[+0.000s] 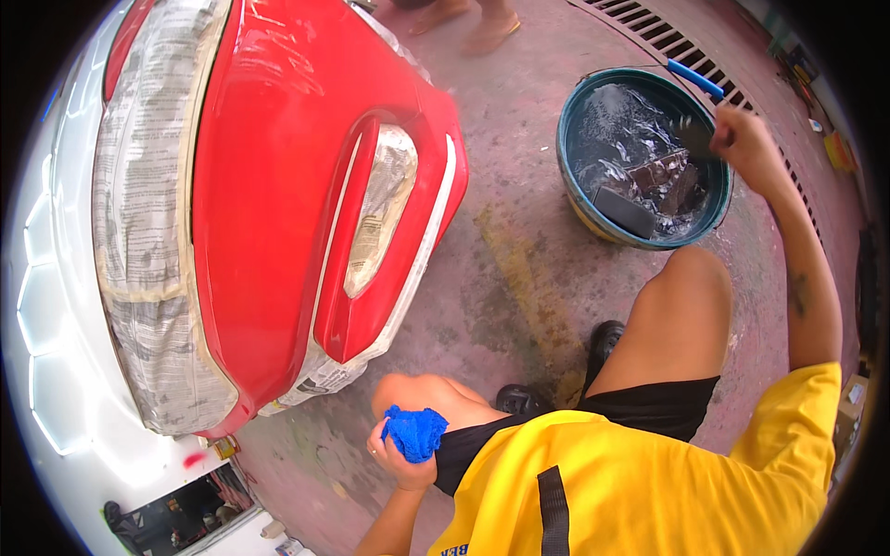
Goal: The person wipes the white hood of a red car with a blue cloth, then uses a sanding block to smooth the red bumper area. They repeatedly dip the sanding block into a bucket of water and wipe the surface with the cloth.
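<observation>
My left hand is closed round a crumpled blue cloth, held over my knee. At the right, my right hand is at the rim of a round dark teal bucket of water. Its fingers look closed, and a dark blurred patch lies just beside them over the water; what it is I cannot make out. In the bucket a black block leans near the front wall, with dark flat pieces beside it. The bucket's wire handle has a blue grip.
A red car bumper and body panel stands at the left, edged with taped newspaper. A floor drain grate runs along the upper right. Another person's bare feet are at the top. My shoes rest on the stained floor.
</observation>
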Tool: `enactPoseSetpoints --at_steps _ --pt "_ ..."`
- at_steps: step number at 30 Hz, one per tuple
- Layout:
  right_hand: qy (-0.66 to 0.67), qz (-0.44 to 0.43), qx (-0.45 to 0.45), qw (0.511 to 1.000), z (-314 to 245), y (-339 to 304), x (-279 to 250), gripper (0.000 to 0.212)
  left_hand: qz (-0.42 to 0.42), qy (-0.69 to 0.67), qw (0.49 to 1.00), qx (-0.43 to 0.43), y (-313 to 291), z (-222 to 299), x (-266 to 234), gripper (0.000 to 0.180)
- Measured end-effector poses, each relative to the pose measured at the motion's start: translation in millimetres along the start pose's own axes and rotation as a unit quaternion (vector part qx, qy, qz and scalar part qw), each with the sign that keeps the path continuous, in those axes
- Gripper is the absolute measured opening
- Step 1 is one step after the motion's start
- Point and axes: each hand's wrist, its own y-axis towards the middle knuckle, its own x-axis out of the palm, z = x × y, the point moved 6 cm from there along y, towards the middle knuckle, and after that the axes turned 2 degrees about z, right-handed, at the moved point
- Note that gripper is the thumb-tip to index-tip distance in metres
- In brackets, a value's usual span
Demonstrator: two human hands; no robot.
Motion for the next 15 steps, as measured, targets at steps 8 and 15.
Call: enactPoseSetpoints --at_steps 8,15 --pt "0.283 0.116 0.116 0.945 -48 -2 -54 0.045 -0.012 -0.021 1.0 -0.009 18 6 9 0.069" --pt "0.259 0.125 -0.023 0.957 -217 60 81 0.051 0.008 0.001 1.0 0.001 11 11 -5 0.07"
